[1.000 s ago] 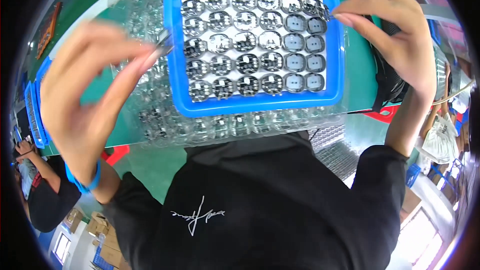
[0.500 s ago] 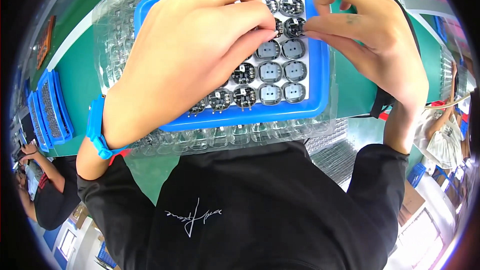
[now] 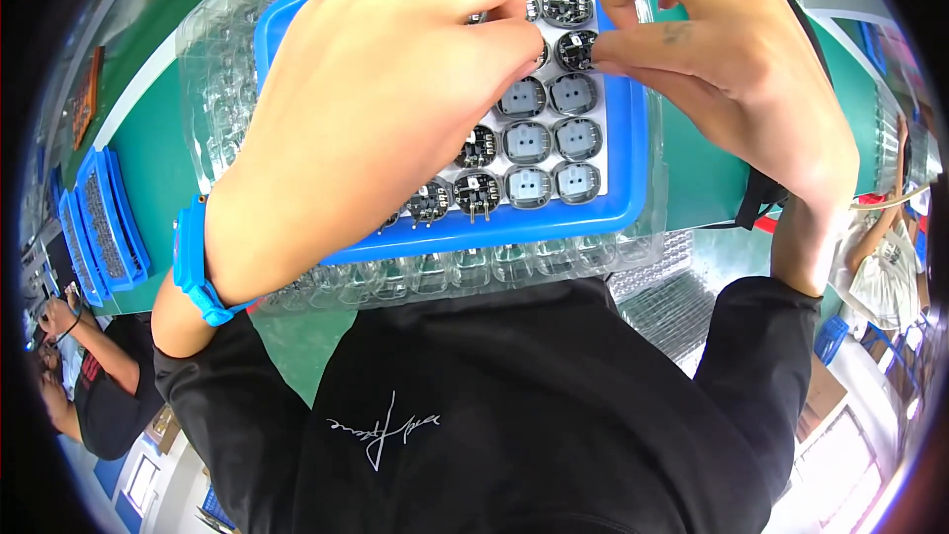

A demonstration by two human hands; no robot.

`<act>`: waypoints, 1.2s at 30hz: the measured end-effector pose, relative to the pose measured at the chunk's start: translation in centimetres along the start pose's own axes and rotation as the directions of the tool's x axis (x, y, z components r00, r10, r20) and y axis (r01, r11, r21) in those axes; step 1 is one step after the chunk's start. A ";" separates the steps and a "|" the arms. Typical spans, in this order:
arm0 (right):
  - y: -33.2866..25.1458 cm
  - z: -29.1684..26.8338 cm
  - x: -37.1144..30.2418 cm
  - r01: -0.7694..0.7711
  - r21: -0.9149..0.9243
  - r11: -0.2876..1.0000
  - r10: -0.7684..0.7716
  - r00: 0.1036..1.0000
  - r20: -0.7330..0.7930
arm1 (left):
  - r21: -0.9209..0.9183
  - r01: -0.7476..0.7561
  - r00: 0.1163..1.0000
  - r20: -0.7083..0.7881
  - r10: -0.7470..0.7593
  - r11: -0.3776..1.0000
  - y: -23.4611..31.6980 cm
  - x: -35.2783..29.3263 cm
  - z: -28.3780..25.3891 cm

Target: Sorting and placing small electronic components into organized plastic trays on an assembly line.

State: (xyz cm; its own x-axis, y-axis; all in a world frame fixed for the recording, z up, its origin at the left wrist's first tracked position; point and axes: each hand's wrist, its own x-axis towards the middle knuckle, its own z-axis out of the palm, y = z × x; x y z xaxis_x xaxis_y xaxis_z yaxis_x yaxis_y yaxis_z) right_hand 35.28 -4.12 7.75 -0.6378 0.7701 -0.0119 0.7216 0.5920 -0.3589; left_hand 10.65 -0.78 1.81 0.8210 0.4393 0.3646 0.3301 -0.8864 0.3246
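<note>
A blue tray [image 3: 625, 178] holds a white insert [image 3: 600, 170] with rows of small rounded housings. Some carry black circuit boards with metal pins, such as one circuit board [image 3: 478, 194] in the near row. Others show grey inner faces, like the grey housing [image 3: 529, 141]. My right hand [image 3: 732, 69] pinches the right edge of a black circuit board [image 3: 574, 50] with thumb and forefinger. Fingers pressed together, my left hand [image 3: 415, 89] is just left of that board, over the neighbouring housing; what it pinches is hidden. This hand also covers the tray's left half.
Clear plastic blister trays [image 3: 435, 272] lie under the blue tray and stick out around it. The bench top is green [image 3: 692, 178]. More blue trays [image 3: 104, 222] of small parts stand at far left, near another person's arm [image 3: 104, 351].
The blue tray appears shifted slightly left in view. Both hands stay at the same row, and my right fingertips remain on the same circuit board.
</note>
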 end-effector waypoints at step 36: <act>0.5 4.3 -0.2 0.109 -0.146 0.983 -0.139 0.968 -0.207 | 0.291 -0.116 0.988 0.129 0.081 0.950 1.0 0.0 -1.8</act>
State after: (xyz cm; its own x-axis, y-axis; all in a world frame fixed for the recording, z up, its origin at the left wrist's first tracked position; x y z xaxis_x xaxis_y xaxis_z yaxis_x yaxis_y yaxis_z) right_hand 34.60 -5.03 3.57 -0.6619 0.7130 0.2314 0.6791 0.7010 -0.2178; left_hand 10.11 -1.39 3.67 0.8985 0.3433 0.2737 0.3537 -0.9353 0.0118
